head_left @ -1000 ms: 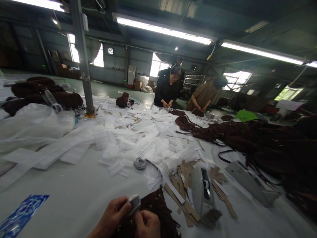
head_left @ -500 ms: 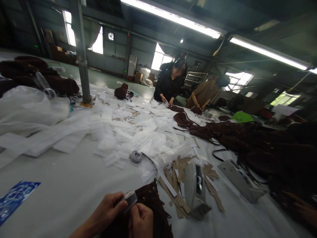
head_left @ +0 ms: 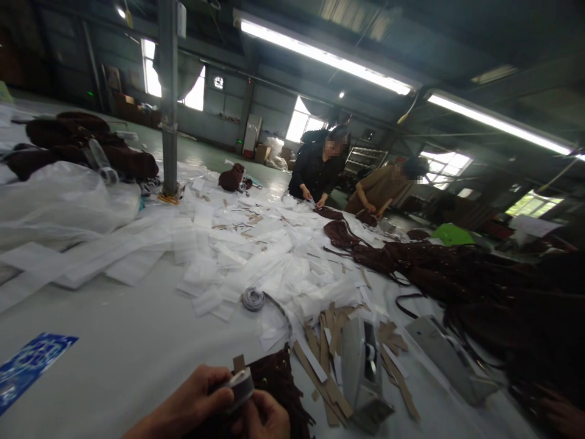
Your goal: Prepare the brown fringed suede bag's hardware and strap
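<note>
My left hand (head_left: 203, 393) grips a grey-sided roll of strip (head_left: 242, 385) between thumb and fingers. A short brown card strip (head_left: 239, 364) sticks up just behind the roll. Close against the roll's lower right, my right hand (head_left: 269, 416) has its fingers pinched together; what lies in them is hidden. Both hands are over a dark brown fringed piece (head_left: 281, 381) with small metal eyelets, which looks like suede. Part of this piece is hidden by my hands and the frame's bottom edge.
To the right stand two grey tape dispensers (head_left: 361, 372), beside brown card strips (head_left: 324, 341). A coiled grey strap (head_left: 253, 299) lies ahead among white sheets (head_left: 256, 256). Brown bags (head_left: 434, 262) are heaped right. Two people (head_left: 315, 164) work across the table; a dim hand (head_left: 560, 408) shows far right.
The brown card strip now shows above the roll. My hands and the roll sit slightly lower in view, and my right hand is slightly further right. The camera has shifted a little.
</note>
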### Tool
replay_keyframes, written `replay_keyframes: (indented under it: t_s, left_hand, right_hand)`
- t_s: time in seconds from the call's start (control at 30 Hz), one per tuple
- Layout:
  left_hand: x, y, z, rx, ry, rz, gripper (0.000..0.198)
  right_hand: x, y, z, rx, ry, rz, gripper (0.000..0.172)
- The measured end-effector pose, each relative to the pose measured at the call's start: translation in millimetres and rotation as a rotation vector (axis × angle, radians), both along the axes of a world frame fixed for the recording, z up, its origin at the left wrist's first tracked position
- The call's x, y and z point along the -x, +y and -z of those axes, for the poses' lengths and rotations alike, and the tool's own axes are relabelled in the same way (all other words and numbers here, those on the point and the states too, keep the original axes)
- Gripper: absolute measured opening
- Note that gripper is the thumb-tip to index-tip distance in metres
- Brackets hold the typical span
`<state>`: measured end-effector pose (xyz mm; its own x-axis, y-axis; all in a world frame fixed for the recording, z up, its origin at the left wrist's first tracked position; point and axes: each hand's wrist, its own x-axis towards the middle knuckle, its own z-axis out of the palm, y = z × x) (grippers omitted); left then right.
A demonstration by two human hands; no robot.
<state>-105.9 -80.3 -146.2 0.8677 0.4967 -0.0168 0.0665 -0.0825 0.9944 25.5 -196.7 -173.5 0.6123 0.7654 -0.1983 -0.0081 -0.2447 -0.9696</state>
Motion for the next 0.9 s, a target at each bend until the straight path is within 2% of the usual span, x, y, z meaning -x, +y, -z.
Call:
replay_keyframes:
  t_s: [0.1,0.2,0.27,0.37,0.43,0.5,0.63,0.7,0.8,0.9]
  left_hand:
    - [-1,0,-10.6,0.018,-0.018,0.066,0.038]
    - [-2,0,-22.2,0.048,-0.032,0.130,0.038]
    - [-3,2,-29.1,0.079,-0.053,0.163,0.038]
    - [-1,6,-37.1,0.127,-0.082,0.184,0.036]
    - [0,9,-40.1,0.161,-0.093,0.196,0.037]
    - [0,10,-40.7,0.215,-0.102,0.192,0.038]
    - [-3,14,-34.8,0.365,-0.110,0.188,0.042]
    - [-6,16,-30.6,0.394,-0.090,0.227,0.044]
    - [-11,21,-27.4,0.412,-0.056,0.283,0.047]
    - [-14,24,-28.9,0.428,-0.021,0.340,0.048]
  right_hand:
    - [5,6,6.1,-0.065,0.139,0.080,0.052]
    - [7,6,-6.4,-0.173,0.200,0.114,0.067]
    - [5,3,-22.7,-0.209,0.198,0.030,0.077]
    - [-1,0,-46.5,-0.191,0.207,-0.158,0.075]
    - [-4,0,-55.0,-0.170,0.211,-0.204,0.072]
    - [-5,3,-55.8,-0.166,0.204,-0.197,0.070]
    - [-4,9,-43.3,-0.155,0.164,-0.190,0.066]
    - [-6,7,-37.6,-0.108,0.071,-0.242,0.058]
    - [-15,0,-39.5,-0.046,-0.294,-0.316,0.050]
    - [-25,-5,-55.0,0.009,-0.648,-0.345,0.069]
